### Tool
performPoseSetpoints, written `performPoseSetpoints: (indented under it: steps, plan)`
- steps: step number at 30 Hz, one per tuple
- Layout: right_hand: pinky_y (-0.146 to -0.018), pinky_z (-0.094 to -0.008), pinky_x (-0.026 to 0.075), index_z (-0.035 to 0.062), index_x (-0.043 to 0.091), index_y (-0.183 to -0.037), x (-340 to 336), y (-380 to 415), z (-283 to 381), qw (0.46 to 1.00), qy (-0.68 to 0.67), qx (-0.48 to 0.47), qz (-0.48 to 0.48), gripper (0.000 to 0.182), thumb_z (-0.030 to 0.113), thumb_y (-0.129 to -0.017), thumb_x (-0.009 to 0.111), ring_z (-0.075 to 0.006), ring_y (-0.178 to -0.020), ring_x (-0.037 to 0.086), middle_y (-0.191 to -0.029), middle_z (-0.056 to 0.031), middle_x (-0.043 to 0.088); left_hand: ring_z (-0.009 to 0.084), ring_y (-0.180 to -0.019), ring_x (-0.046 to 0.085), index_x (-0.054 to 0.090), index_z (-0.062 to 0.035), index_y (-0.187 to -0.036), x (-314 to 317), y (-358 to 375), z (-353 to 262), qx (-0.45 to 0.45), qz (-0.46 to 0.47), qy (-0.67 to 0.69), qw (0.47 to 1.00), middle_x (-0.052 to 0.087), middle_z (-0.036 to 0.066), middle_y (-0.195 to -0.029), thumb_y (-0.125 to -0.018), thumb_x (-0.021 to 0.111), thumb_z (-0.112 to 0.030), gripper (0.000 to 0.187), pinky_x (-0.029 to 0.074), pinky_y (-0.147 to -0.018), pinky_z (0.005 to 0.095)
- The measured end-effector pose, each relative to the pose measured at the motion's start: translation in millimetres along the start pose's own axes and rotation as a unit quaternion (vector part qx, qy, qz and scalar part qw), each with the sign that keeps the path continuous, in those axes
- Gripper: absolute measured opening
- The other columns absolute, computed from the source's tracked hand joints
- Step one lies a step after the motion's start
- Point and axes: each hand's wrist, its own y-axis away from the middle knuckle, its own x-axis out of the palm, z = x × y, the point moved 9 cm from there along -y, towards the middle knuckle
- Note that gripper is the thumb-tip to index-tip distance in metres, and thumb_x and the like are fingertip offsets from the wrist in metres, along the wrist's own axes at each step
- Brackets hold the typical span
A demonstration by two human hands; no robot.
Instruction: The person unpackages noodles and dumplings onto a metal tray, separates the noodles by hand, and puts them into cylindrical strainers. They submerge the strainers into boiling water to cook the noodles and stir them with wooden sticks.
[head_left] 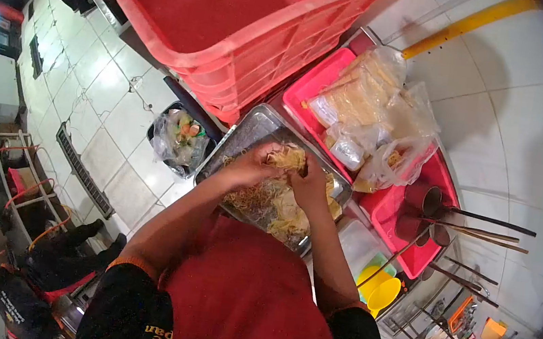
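Note:
Both my hands are raised over a metal tray (253, 126), fingers curled around a clump of pale yellow noodles (287, 158). My left hand (251, 165) grips the clump from the left side. On its right side, my right hand (311, 181) is closed on the same clump. Below them, more noodles (288, 211) lie loose in the tray, with a browner, thinner heap (247, 197) on the left part. My hands and forearms hide some of the tray.
A big red crate (229, 75) stands beyond the tray. To the right, a pink bin (309, 92) holds bagged goods (363, 99). Long-handled metal ladles (419, 220) and yellow scoops (382, 294) are nearer right. A bag-lined waste bin (182, 141) sits left. Another person (27, 305) is at lower left.

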Motion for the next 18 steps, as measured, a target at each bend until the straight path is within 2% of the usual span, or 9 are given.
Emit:
performPoseSetpoints:
  steps: [1, 4, 6, 7, 9, 11, 13, 14, 18]
  plan:
    - [-0.087, -0.0358, 0.049, 0.0012, 0.057, -0.116, -3, -1, 6, 1.000, 0.003, -0.002, 0.004, 0.039, 0.002, -0.078, 0.064, -0.0279, -0.096, 0.064, -0.104, -0.0164, 0.064, 0.0124, -0.109, 0.056, 0.049, -0.0043, -0.128, -5, -2, 0, 0.003, -0.003, 0.003, 1.000, 0.060, 0.004, -0.120, -0.083, 0.060, 0.005, 0.048, 0.046, -0.094, 0.0287]
    - [-0.087, -0.0376, 0.049, 0.0005, 0.057, -0.115, 13, 9, -8, 0.991, -0.060, 0.101, 0.068, 0.039, 0.006, -0.078, 0.069, -0.0315, -0.098, 0.064, -0.107, -0.0193, 0.065, 0.0117, -0.105, 0.055, 0.050, -0.0045, -0.126, -13, 4, 17, -0.078, -0.003, -0.003, 0.997, 0.060, 0.002, -0.112, -0.083, 0.060, 0.001, 0.044, 0.045, -0.093, 0.0278]
    - [-0.084, -0.0353, 0.050, 0.0013, 0.057, -0.112, 5, 9, 9, 0.999, 0.029, -0.036, -0.017, 0.035, 0.004, -0.078, 0.068, -0.0283, -0.095, 0.064, -0.102, -0.0165, 0.065, 0.0111, -0.103, 0.053, 0.051, -0.0044, -0.121, -13, 2, -7, 0.028, 0.003, -0.062, 0.998, 0.057, 0.002, -0.105, -0.082, 0.058, 0.000, 0.040, 0.044, -0.091, 0.0268]
    - [-0.084, -0.0353, 0.050, 0.0013, 0.057, -0.112, 3, 11, 6, 0.999, 0.030, -0.033, -0.028, 0.035, 0.004, -0.078, 0.068, -0.0283, -0.095, 0.064, -0.102, -0.0165, 0.065, 0.0111, -0.103, 0.053, 0.051, -0.0044, -0.121, -6, 1, -10, 0.028, 0.014, -0.065, 0.997, 0.057, 0.002, -0.105, -0.082, 0.058, 0.000, 0.040, 0.044, -0.091, 0.0268]
    - [-0.084, -0.0357, 0.050, 0.0020, 0.056, -0.109, 7, 12, 10, 0.995, -0.061, 0.076, -0.013, 0.034, 0.003, -0.077, 0.068, -0.0302, -0.092, 0.064, -0.097, -0.0153, 0.064, 0.0105, -0.100, 0.051, 0.052, -0.0041, -0.118, -16, 7, -35, 0.094, -0.100, -0.156, 0.978, 0.055, 0.002, -0.100, -0.081, 0.056, 0.000, 0.037, 0.044, -0.089, 0.0264]
    - [-0.087, -0.0393, 0.049, 0.0027, 0.056, -0.111, 4, 15, 31, 0.995, -0.087, 0.036, -0.032, 0.036, 0.002, -0.077, 0.068, -0.0341, -0.096, 0.062, -0.099, -0.0167, 0.061, 0.0137, -0.100, 0.055, 0.051, -0.0034, -0.123, -24, 0, -13, 0.033, -0.050, -0.111, 0.992, 0.056, 0.007, -0.109, -0.083, 0.056, -0.001, 0.040, 0.048, -0.085, 0.0291]
    - [-0.091, -0.0415, 0.047, 0.0024, 0.055, -0.113, 0, 12, 47, 0.989, -0.015, -0.096, -0.111, 0.040, 0.003, -0.076, 0.069, -0.0372, -0.102, 0.059, -0.107, -0.0188, 0.059, 0.0155, -0.100, 0.055, 0.049, -0.0032, -0.123, -31, 2, -15, 0.013, -0.096, -0.155, 0.983, 0.057, 0.009, -0.109, -0.083, 0.057, -0.003, 0.041, 0.047, -0.088, 0.0308]
    - [-0.093, -0.0425, 0.046, 0.0027, 0.055, -0.115, 12, 9, 31, 0.996, -0.037, -0.052, -0.065, 0.042, 0.001, -0.075, 0.069, -0.0389, -0.106, 0.057, -0.113, -0.0208, 0.057, 0.0155, -0.100, 0.055, 0.049, -0.0032, -0.123, -25, 0, -17, 0.011, -0.073, -0.169, 0.983, 0.057, 0.009, -0.109, -0.083, 0.057, -0.003, 0.041, 0.047, -0.088, 0.0308]
    - [-0.091, -0.0455, 0.046, 0.0033, 0.053, -0.121, -2, 22, 43, 0.997, -0.024, -0.036, -0.070, 0.051, 0.000, -0.073, 0.070, -0.0422, -0.107, 0.054, -0.111, -0.0209, 0.056, 0.0183, -0.094, 0.055, 0.051, -0.0011, -0.110, -34, -5, -17, -0.026, -0.044, -0.314, 0.948, 0.057, 0.010, -0.099, -0.081, 0.060, -0.005, 0.031, 0.046, -0.083, 0.0323]
